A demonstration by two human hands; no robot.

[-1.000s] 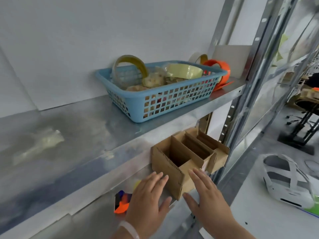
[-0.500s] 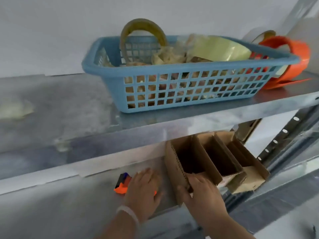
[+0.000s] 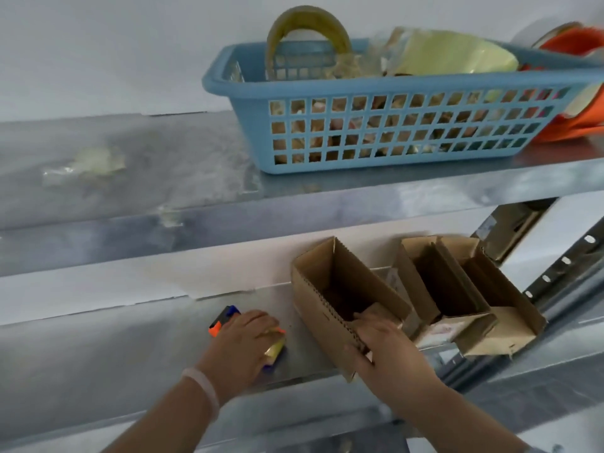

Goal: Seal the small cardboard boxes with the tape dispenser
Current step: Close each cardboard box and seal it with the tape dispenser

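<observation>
On the lower shelf (image 3: pixel 130 348), a person's left hand (image 3: pixel 243 341) curls over the tape dispenser (image 3: pixel 225 317) while the right hand (image 3: pixel 389 351) pinches the near wall of an open box (image 3: pixel 313 289), at the dispenser's 3 o'clock. The flaps probably need folding flat before taping.

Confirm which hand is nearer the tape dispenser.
Left. The left hand covers the tape dispenser, fingers curled over it. The right hand is off to its right, gripping the front wall of the nearest open cardboard box.
</observation>
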